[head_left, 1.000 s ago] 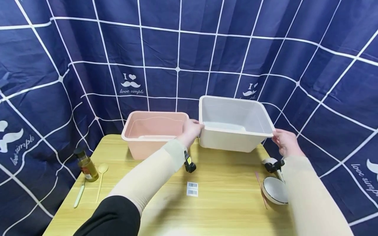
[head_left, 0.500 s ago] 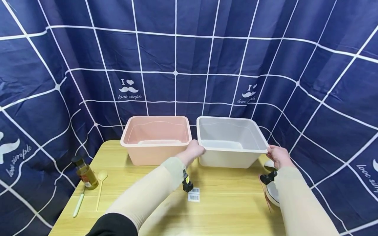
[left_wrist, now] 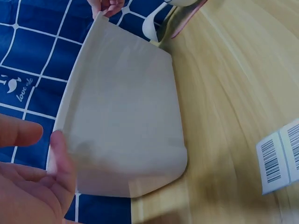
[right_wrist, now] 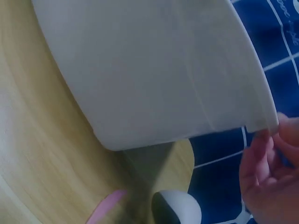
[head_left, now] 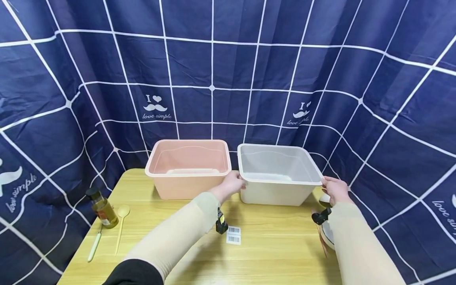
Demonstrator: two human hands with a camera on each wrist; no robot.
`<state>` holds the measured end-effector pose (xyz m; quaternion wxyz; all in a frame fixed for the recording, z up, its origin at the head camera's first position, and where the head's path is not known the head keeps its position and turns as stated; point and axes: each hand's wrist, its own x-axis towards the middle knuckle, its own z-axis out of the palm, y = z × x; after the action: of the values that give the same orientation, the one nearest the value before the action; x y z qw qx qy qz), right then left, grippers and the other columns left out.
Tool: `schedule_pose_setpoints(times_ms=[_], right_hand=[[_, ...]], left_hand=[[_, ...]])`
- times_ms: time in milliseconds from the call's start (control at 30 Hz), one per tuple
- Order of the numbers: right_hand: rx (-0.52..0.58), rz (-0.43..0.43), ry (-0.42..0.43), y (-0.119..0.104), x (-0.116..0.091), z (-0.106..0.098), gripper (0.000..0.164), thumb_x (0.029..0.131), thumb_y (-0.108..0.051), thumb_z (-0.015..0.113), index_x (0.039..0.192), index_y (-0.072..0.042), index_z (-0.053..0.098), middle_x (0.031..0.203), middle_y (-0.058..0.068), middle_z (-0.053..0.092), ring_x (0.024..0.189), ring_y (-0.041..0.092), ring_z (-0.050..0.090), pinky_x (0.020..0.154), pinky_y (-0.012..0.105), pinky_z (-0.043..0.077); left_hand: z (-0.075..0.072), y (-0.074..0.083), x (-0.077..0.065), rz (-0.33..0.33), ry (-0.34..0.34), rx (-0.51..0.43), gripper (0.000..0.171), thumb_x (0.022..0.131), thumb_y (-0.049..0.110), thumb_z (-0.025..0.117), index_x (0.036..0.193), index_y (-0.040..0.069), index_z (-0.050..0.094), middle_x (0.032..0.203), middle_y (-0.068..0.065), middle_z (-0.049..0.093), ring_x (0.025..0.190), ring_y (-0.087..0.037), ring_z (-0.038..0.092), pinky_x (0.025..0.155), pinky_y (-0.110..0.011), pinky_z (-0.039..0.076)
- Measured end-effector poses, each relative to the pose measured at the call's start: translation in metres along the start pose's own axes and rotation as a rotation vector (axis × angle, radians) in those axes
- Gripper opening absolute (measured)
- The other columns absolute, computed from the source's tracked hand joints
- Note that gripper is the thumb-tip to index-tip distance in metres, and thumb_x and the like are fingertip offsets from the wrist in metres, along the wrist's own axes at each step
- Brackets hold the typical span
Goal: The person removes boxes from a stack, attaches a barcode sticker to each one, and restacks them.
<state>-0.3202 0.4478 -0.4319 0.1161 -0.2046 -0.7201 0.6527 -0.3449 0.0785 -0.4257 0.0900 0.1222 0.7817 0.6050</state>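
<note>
The light grey-white plastic bin (head_left: 274, 193) stands at the back right of the wooden table. My left hand (head_left: 229, 185) is at its front left rim corner. In the left wrist view, a finger of that hand touches the outside of the rim while the thumb (left_wrist: 21, 132) stands apart from it. At the front right corner, my right hand (head_left: 336, 190) pinches the rim between thumb and fingers, as the right wrist view also shows. Just left of the white bin sits a pink bin (head_left: 189, 188) of similar shape.
On the left lie a yellow spoon (head_left: 123, 213) and a tool with a pale green handle (head_left: 94, 247), beside a dark-capped bottle (head_left: 105, 211). A barcode label (head_left: 233, 235) is on the table. A pink stick (right_wrist: 106, 205) and white bowl (head_left: 328, 233) sit at right.
The white bin came down and nearer to me between the first two frames, both hands on its rim. Since then its left side shifted slightly nearer, and my left hand's grip loosened.
</note>
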Motion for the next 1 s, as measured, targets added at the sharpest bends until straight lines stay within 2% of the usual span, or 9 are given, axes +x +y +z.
schedule_pose_setpoints(times_ms=[133,233,333,400,500,633,833,933,1000], right_hand=[[-0.116,-0.023,0.163,-0.002,-0.001,0.008,0.046,0.098,-0.014,0.058,0.135,0.013,0.05,0.094,-0.001,0.063,0.086,0.01,0.055,0.075,0.02,0.047],[-0.12,-0.063,0.302,-0.014,-0.007,0.017,0.048,0.095,-0.021,0.063,0.133,0.007,0.056,0.108,0.006,0.058,0.095,0.013,0.052,0.085,0.021,0.043],[-0.038,-0.165,0.407,-0.037,-0.019,0.034,0.035,0.093,-0.022,0.066,0.119,0.001,0.065,0.097,-0.001,0.058,0.088,0.008,0.052,0.082,0.019,0.042],[0.042,-0.239,0.4,-0.054,-0.033,0.049,0.022,0.093,-0.02,0.067,0.108,-0.003,0.065,0.086,-0.006,0.056,0.078,0.005,0.052,0.074,0.018,0.043],[0.116,-0.324,0.292,-0.072,-0.06,0.072,0.009,0.097,-0.015,0.062,0.098,-0.007,0.061,0.077,-0.009,0.057,0.067,0.003,0.054,0.062,0.016,0.044],[0.085,-0.323,0.017,-0.066,-0.099,0.103,0.013,0.099,-0.009,0.057,0.102,0.003,0.057,0.077,0.0,0.061,0.062,0.008,0.058,0.055,0.019,0.048],[-0.216,-0.136,-0.519,-0.004,-0.14,0.139,0.027,0.099,-0.009,0.056,0.116,0.012,0.055,0.093,0.015,0.065,0.082,0.028,0.064,0.072,0.035,0.056],[-0.254,-0.004,-0.652,0.033,-0.154,0.15,0.035,0.098,-0.004,0.053,0.124,0.018,0.048,0.102,0.021,0.064,0.094,0.037,0.064,0.082,0.043,0.055],[-0.234,0.069,-0.666,0.053,-0.159,0.155,0.04,0.097,-0.001,0.053,0.127,0.023,0.042,0.105,0.027,0.063,0.097,0.038,0.064,0.085,0.046,0.054]], left_hand=[[-0.007,-0.001,-0.001,-0.044,-0.034,-0.016,0.009,0.084,-0.009,0.058,0.093,-0.007,0.056,0.093,-0.02,0.064,0.082,-0.031,0.068,0.063,-0.039,0.058],[-0.02,0.005,-0.008,-0.075,-0.035,0.024,0.034,0.087,-0.007,0.055,0.119,-0.016,0.052,0.11,-0.026,0.061,0.086,-0.035,0.068,0.065,-0.042,0.058],[-0.04,0.013,-0.019,-0.087,-0.051,0.081,0.038,0.09,-0.003,0.055,0.126,-0.015,0.052,0.114,-0.027,0.06,0.073,-0.025,0.066,0.066,-0.04,0.058],[-0.054,0.018,-0.027,-0.082,-0.089,0.1,0.03,0.092,-0.001,0.057,0.12,-0.012,0.059,0.109,-0.024,0.064,0.065,-0.017,0.062,0.064,-0.038,0.058],[-0.073,0.019,-0.039,-0.069,-0.163,0.109,0.015,0.093,0.002,0.06,0.102,-0.009,0.065,0.092,-0.021,0.068,0.06,-0.014,0.06,0.063,-0.034,0.057],[-0.087,0.004,-0.054,-0.082,-0.229,0.105,0.012,0.094,0.005,0.061,0.094,-0.005,0.067,0.087,-0.019,0.07,0.065,-0.017,0.063,0.066,-0.036,0.057],[-0.085,-0.047,-0.08,-0.172,-0.226,0.091,0.019,0.091,0.007,0.062,0.104,-0.006,0.067,0.101,-0.021,0.069,0.086,-0.031,0.068,0.076,-0.043,0.057],[-0.075,-0.074,-0.096,-0.22,-0.239,0.029,0.028,0.091,0.007,0.06,0.114,-0.011,0.063,0.109,-0.025,0.067,0.097,-0.038,0.066,0.08,-0.045,0.056],[-0.067,-0.089,-0.104,-0.248,-0.249,-0.06,0.035,0.093,0.007,0.059,0.121,-0.015,0.057,0.114,-0.029,0.064,0.102,-0.041,0.064,0.084,-0.046,0.055]])
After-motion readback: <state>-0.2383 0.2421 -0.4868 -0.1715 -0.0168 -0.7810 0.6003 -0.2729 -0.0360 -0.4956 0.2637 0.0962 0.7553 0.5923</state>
